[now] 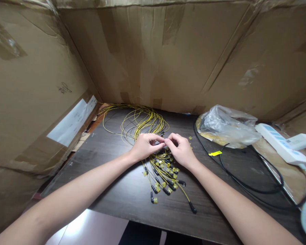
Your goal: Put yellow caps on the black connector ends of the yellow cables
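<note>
Over the middle of the dark table, my left hand [148, 145] and my right hand [180, 149] meet fingertip to fingertip. Both are closed in a pinch; what sits between the fingers is too small and covered to name. Behind and beneath them lies a loose bundle of thin yellow wires [148, 119]. Toward me the wires fan out into several ends with black connectors [192, 207] and small clear-yellow caps [155, 200]. Part of the bundle is hidden under my hands.
Cardboard walls [153, 61] enclose the dark wooden table [112, 194]. At the right lie a clear plastic bag [226, 124], a black cable [234, 178] with a yellow tag [215, 153], and a white power strip [283, 144]. White paper [68, 122] is stuck on the left wall.
</note>
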The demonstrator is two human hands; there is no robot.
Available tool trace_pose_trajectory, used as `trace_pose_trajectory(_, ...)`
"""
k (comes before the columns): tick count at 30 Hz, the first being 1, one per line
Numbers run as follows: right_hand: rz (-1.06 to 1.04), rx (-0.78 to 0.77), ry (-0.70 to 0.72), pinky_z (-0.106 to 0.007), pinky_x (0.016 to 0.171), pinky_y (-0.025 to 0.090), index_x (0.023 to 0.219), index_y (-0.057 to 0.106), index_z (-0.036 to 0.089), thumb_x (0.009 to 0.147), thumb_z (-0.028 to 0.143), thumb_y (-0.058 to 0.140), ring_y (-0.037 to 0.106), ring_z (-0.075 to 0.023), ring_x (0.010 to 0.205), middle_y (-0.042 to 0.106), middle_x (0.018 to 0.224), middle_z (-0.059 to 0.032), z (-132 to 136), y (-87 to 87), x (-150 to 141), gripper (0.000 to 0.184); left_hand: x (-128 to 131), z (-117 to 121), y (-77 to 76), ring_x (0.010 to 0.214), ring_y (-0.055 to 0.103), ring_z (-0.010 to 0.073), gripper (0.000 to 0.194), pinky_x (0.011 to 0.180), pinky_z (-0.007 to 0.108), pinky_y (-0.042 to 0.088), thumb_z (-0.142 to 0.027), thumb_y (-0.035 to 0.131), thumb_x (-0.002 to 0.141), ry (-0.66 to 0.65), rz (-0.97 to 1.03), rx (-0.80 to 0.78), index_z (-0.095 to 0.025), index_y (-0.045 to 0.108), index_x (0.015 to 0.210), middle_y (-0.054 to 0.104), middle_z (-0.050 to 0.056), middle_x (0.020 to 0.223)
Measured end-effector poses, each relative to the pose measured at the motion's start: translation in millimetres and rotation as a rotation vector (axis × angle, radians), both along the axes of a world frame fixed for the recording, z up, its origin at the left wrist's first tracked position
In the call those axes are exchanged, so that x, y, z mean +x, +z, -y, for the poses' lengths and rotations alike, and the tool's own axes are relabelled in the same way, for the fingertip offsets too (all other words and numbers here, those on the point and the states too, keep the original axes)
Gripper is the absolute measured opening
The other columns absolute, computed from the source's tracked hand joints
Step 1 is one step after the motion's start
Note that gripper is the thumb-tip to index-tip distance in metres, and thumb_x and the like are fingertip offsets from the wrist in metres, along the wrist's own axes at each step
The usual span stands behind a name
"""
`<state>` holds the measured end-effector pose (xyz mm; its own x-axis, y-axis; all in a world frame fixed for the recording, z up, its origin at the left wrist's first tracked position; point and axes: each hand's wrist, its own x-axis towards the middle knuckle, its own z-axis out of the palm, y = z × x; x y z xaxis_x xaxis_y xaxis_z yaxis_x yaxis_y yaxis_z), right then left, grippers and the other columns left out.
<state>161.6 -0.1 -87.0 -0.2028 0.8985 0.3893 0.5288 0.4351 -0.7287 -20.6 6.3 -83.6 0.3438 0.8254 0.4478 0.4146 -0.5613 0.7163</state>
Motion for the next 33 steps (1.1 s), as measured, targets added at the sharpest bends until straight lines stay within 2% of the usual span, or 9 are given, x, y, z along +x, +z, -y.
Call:
trace_pose_trajectory(6, -0.006, -0.001, 0.015, -0.030, 0.064, 0.037, 0.063, 0.053, 0.021, 0.090, 0.037, 0.051, 0.051, -0.0171, 0.065, 0.056, 0.063, -0.0008, 1.3, 2.3, -0.3, 0.031, 0.3, 0.8, 0.7, 0.051, 0.045, 0.0069, 0.012, 0.053, 0.020, 0.037, -0.021, 0.071, 0.082, 0.001, -0.001, -0.002, -0.015, 0.079, 0.087, 0.070, 0.001, 0.068)
trace_pose_trajectory(13, -0.023, 0.009, 0.019, -0.030, 0.064, 0.038, 0.069, 0.055, 0.021, 0.085, 0.030, 0.052, 0.052, -0.0175, 0.066, 0.059, 0.067, -0.0009, 0.5, 1.9, 0.6, 0.018, -0.2, -0.4, -0.2, 0.051, 0.043, 0.0072, 0.013, 0.052, 0.021, 0.035, -0.025, 0.072, 0.083, -0.019, 0.003, -0.033, -0.016, 0.079, 0.089, 0.070, 0.001, 0.067)
trace_pose_trajectory(23, 0.019, 0.003, 0.011, -0.031, 0.064, 0.035, 0.059, 0.051, 0.022, 0.093, 0.040, 0.049, 0.048, -0.0173, 0.063, 0.052, 0.057, -0.0002, 1.3, 2.6, -0.5, 0.039, -0.1, 0.1, -0.2, 0.051, 0.044, 0.0068, 0.012, 0.053, 0.020, 0.037, -0.022, 0.071, 0.082, -0.021, 0.016, -0.008, -0.014, 0.078, 0.088, 0.069, 0.001, 0.067)
trace_pose_trajectory(29, -0.016, 0.017, 0.009, -0.032, 0.067, 0.038, 0.070, 0.055, 0.022, 0.086, 0.028, 0.052, 0.053, -0.0187, 0.069, 0.061, 0.069, -0.0014, 1.1, 3.3, 0.2, 0.018, -0.1, -0.6, -0.4, 0.051, 0.043, 0.0074, 0.017, 0.051, 0.020, 0.034, -0.029, 0.071, 0.083, -0.020, 0.018, -0.046, -0.015, 0.079, 0.088, 0.069, 0.002, 0.067)
trace_pose_trajectory(33, 0.002, 0.019, 0.009, -0.031, 0.066, 0.038, 0.067, 0.054, 0.022, 0.086, 0.029, 0.052, 0.053, -0.0189, 0.069, 0.060, 0.067, -0.0016, 0.5, 2.8, 0.4, 0.020, -0.4, -1.2, -1.7, 0.051, 0.043, 0.0077, 0.020, 0.050, 0.020, 0.032, -0.032, 0.072, 0.084, -0.021, 0.017, -0.051, -0.014, 0.079, 0.089, 0.065, 0.002, 0.062)
